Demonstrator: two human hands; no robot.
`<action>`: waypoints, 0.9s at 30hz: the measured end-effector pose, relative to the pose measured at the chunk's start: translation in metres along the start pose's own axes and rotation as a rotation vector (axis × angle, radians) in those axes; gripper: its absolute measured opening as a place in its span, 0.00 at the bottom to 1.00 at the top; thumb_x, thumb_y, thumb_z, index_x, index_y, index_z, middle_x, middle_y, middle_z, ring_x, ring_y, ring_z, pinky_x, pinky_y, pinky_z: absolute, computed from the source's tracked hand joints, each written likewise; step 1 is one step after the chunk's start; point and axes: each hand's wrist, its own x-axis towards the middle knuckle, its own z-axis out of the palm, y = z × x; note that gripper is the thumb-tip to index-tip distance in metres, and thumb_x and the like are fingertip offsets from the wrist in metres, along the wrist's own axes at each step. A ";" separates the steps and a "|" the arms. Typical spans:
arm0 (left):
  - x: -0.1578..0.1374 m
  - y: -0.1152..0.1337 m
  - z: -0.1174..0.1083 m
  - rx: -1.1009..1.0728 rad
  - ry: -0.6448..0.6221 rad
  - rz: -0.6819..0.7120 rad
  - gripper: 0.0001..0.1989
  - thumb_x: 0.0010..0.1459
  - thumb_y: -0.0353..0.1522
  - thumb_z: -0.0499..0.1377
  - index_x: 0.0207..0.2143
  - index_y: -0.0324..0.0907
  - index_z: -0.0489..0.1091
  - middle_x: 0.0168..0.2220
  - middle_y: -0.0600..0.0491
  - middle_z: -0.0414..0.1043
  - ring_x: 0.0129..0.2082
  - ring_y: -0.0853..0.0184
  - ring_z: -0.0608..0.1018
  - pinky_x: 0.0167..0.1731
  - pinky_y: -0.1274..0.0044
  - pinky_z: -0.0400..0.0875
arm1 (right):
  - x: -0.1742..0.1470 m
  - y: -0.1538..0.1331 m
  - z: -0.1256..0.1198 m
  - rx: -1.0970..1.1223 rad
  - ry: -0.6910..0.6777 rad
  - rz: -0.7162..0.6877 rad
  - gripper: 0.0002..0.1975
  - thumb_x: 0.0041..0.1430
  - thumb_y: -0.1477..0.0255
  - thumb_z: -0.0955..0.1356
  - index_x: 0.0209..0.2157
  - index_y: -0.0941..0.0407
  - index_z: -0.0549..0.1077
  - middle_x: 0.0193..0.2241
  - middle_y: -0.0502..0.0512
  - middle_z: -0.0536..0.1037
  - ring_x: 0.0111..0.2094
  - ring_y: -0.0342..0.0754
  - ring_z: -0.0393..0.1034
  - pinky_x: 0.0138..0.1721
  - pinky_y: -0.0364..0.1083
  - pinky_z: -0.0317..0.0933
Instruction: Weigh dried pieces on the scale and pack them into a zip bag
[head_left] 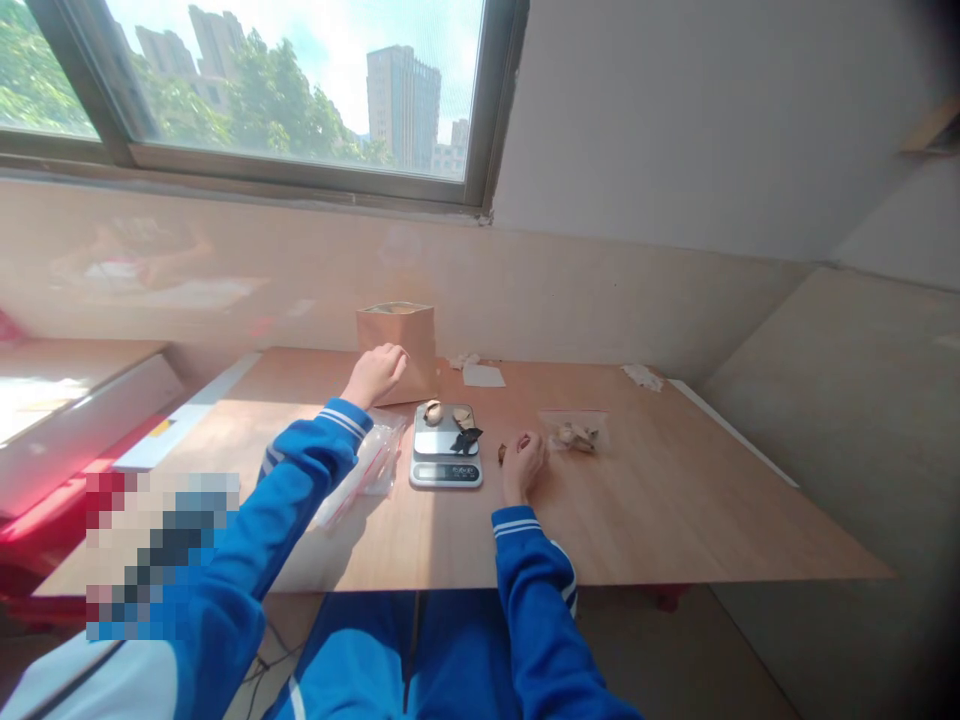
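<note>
My left hand (376,374) is in front of the upright brown paper bag (409,350), its fingers curled together; what they hold, if anything, is hidden. My right hand (523,463) rests on the table just right of the kitchen scale (424,457), fingers bent inward. A small brown piece (502,453) shows at its left edge; I cannot tell if it is gripped. On the scale lie a pale rounded dried piece (433,413), another pale piece (463,417) and a black crinkled piece (466,440). The display is lit but too small to read.
Right of my right hand lies a clear zip bag (606,430) with pale dried pieces (576,437). More clear plastic bags (382,460) lie left of the scale. A white paper (484,376) and crumpled tissue (643,377) are near the wall side of the wooden table (675,500).
</note>
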 end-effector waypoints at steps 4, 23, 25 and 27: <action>0.014 -0.011 -0.007 -0.005 0.308 -0.063 0.22 0.63 0.32 0.48 0.58 0.35 0.63 0.60 0.39 0.64 0.58 0.54 0.68 0.57 0.66 0.62 | 0.000 0.002 0.001 0.089 -0.004 -0.019 0.14 0.55 0.78 0.59 0.40 0.60 0.72 0.37 0.64 0.77 0.40 0.56 0.67 0.41 0.50 0.54; 0.049 -0.057 0.005 0.033 0.216 -0.041 0.22 0.65 0.33 0.44 0.57 0.36 0.65 0.62 0.40 0.63 0.64 0.54 0.62 0.63 0.60 0.50 | 0.001 0.000 0.005 0.119 -0.044 -0.078 0.10 0.56 0.76 0.59 0.36 0.58 0.70 0.34 0.62 0.75 0.38 0.55 0.66 0.41 0.50 0.56; 0.044 -0.055 0.002 0.059 0.272 0.039 0.20 0.65 0.32 0.43 0.50 0.37 0.70 0.61 0.40 0.64 0.62 0.55 0.64 0.63 0.60 0.52 | 0.001 0.000 0.006 0.129 -0.049 -0.084 0.10 0.56 0.76 0.59 0.36 0.57 0.69 0.34 0.62 0.75 0.38 0.55 0.66 0.41 0.50 0.56; 0.035 -0.047 -0.003 0.084 0.271 0.160 0.19 0.66 0.31 0.43 0.45 0.36 0.72 0.56 0.38 0.68 0.57 0.56 0.69 0.59 0.63 0.59 | 0.001 0.000 0.006 0.139 -0.055 -0.090 0.09 0.56 0.75 0.59 0.36 0.57 0.69 0.34 0.62 0.75 0.38 0.55 0.66 0.41 0.50 0.56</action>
